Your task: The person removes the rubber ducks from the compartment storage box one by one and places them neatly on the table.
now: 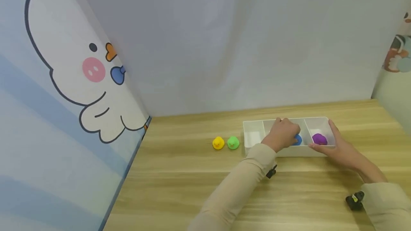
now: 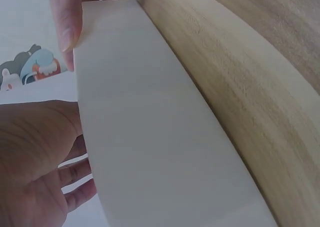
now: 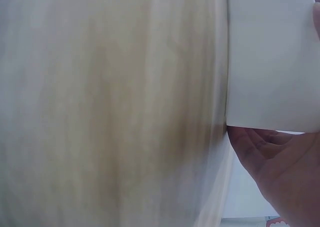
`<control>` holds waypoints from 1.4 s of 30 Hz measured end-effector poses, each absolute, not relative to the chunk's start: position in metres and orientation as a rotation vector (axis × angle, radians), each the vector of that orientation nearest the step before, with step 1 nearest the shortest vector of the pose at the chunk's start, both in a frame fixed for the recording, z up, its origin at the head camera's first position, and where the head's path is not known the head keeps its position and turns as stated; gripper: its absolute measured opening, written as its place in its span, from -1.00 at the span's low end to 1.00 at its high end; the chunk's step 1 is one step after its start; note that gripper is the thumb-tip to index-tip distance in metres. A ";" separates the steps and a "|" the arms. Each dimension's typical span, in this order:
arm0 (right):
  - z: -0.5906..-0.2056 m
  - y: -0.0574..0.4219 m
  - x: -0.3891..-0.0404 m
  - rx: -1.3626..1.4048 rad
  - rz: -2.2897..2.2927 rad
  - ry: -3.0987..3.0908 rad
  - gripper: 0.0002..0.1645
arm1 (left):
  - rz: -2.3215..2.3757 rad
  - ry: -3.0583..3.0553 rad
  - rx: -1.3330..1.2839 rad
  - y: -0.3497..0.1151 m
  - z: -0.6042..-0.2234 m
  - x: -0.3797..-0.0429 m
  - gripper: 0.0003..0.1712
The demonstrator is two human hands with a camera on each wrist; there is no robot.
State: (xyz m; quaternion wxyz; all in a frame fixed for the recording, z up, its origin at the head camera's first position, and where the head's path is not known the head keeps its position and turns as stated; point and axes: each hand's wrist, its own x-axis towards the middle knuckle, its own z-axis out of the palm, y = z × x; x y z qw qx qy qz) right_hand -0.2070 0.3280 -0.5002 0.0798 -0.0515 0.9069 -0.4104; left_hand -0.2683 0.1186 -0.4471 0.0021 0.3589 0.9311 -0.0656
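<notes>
A white divided box [image 1: 302, 151] stands on the table, its compartments in a row. My left hand [image 1: 282, 133] reaches down into a middle compartment, its curled fingers on a blue toy duck [image 1: 298, 139] that is partly hidden by them. In the left wrist view, the fingers [image 2: 75, 172] are behind the box's front wall. My right hand [image 1: 341, 150] grips the box's right end, thumb at the front rim and fingers along the end wall. A purple toy duck [image 1: 319, 139] lies in the rightmost compartment.
Left of the box, a yellow toy duck [image 1: 218, 143] and a green toy duck [image 1: 233, 143] sit side by side on the wooden table [image 1: 179, 174]. A pale curtain [image 1: 240, 45] hangs behind the table. A wall with a cartoon figure [image 1: 80, 81] borders the left side.
</notes>
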 end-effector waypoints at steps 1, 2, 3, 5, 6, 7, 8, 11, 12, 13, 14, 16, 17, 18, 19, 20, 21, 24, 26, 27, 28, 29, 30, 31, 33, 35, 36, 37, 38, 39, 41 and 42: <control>-0.500 0.330 -0.206 -0.151 -1.227 2.718 0.45 | -0.197 2.920 1.128 0.120 -0.447 -0.268 -0.83; -0.501 0.332 -0.205 -0.149 -1.233 2.721 0.45 | -0.190 2.919 1.128 0.122 -0.447 -0.267 -0.82; -0.501 0.333 -0.204 -0.151 -1.236 2.724 0.44 | -0.182 2.918 1.126 0.123 -0.447 -0.267 -0.83; -0.502 0.334 -0.204 -0.158 -1.254 2.718 0.44 | -0.177 2.920 1.127 0.123 -0.448 -0.267 -0.83; -0.502 0.334 -0.204 -0.160 -1.257 2.716 0.44 | -0.174 2.922 1.126 0.123 -0.449 -0.268 -0.83; -0.502 0.334 -0.205 -0.162 -1.259 2.712 0.44 | -0.173 2.924 1.127 0.122 -0.449 -0.268 -0.84; -0.502 0.333 -0.205 -0.165 -1.260 2.712 0.44 | -0.170 2.925 1.128 0.120 -0.450 -0.269 -0.85; -0.502 0.331 -0.206 -0.166 -1.247 2.716 0.44 | -0.130 2.941 1.144 0.114 -0.453 -0.271 -0.85; -0.502 0.330 -0.206 -0.168 -1.246 2.714 0.44 | -0.113 2.948 1.146 0.112 -0.454 -0.271 -0.84; -0.502 0.330 -0.206 -0.169 -1.248 2.713 0.44 | -0.097 2.956 1.150 0.110 -0.455 -0.271 -0.81; -0.502 0.329 -0.206 -0.169 -1.251 2.713 0.44 | -0.076 2.966 1.154 0.108 -0.456 -0.271 -0.78; -0.502 0.329 -0.206 -0.171 -1.263 2.706 0.44 | -0.038 2.987 1.169 0.105 -0.457 -0.271 -0.70; -0.502 0.329 -0.206 -0.173 -1.268 2.705 0.45 | -0.017 2.996 1.176 0.104 -0.457 -0.271 -0.67; -0.502 0.328 -0.206 -0.173 -1.273 2.703 0.45 | 0.005 3.005 1.184 0.102 -0.456 -0.271 -0.65; -0.502 0.328 -0.206 -0.173 -1.270 2.705 0.45 | 0.029 3.014 1.195 0.100 -0.456 -0.270 -0.62; -0.501 0.328 -0.206 -0.171 -1.266 2.711 0.45 | 0.064 3.023 1.203 0.098 -0.456 -0.270 -0.61; -0.501 0.328 -0.206 -0.170 -1.265 2.714 0.45 | 0.105 3.030 1.213 0.097 -0.455 -0.269 -0.60; -0.501 0.328 -0.205 -0.167 -1.252 2.721 0.45 | 0.242 3.044 1.237 0.089 -0.452 -0.268 -0.59; -0.501 0.328 -0.205 -0.169 -1.251 2.724 0.44 | 0.319 3.049 1.246 0.084 -0.449 -0.267 -0.59; -0.501 0.328 -0.205 -0.170 -1.251 2.725 0.44 | 0.345 3.050 1.250 0.082 -0.449 -0.267 -0.58; -0.501 0.328 -0.205 -0.171 -1.250 2.724 0.44 | 0.364 3.052 1.251 0.079 -0.448 -0.266 -0.58; -0.500 0.328 -0.205 -0.171 -1.245 2.726 0.44 | 0.377 3.055 1.249 0.076 -0.448 -0.266 -0.58; -0.500 0.328 -0.205 -0.173 -1.248 2.725 0.44 | 0.384 3.061 1.247 0.074 -0.447 -0.266 -0.58; -0.500 0.328 -0.205 -0.172 -1.245 2.726 0.44 | 0.395 3.065 1.248 0.071 -0.447 -0.266 -0.58; -0.500 0.328 -0.205 -0.167 -1.232 2.732 0.44 | 0.418 3.077 1.246 0.066 -0.447 -0.266 -0.57; -0.500 0.328 -0.206 -0.164 -1.227 2.734 0.44 | 0.441 3.095 1.246 0.061 -0.446 -0.266 -0.57; -0.499 0.328 -0.206 -0.165 -1.231 2.732 0.44 | 0.453 3.103 1.248 0.057 -0.445 -0.266 -0.57; -0.499 0.328 -0.206 -0.160 -1.226 2.735 0.44 | 0.460 3.111 1.246 0.054 -0.444 -0.266 -0.57; -0.500 0.328 -0.206 -0.158 -1.227 2.734 0.45 | 0.461 3.119 1.242 0.051 -0.444 -0.265 -0.57; -0.500 0.327 -0.206 -0.158 -1.229 2.734 0.45 | 0.466 3.126 1.236 0.047 -0.444 -0.265 -0.57; -0.501 0.327 -0.206 -0.156 -1.230 2.735 0.45 | 0.471 3.137 1.229 0.039 -0.444 -0.265 -0.57; -0.501 0.327 -0.206 -0.157 -1.230 2.734 0.45 | 0.475 3.140 1.220 0.035 -0.444 -0.264 -0.57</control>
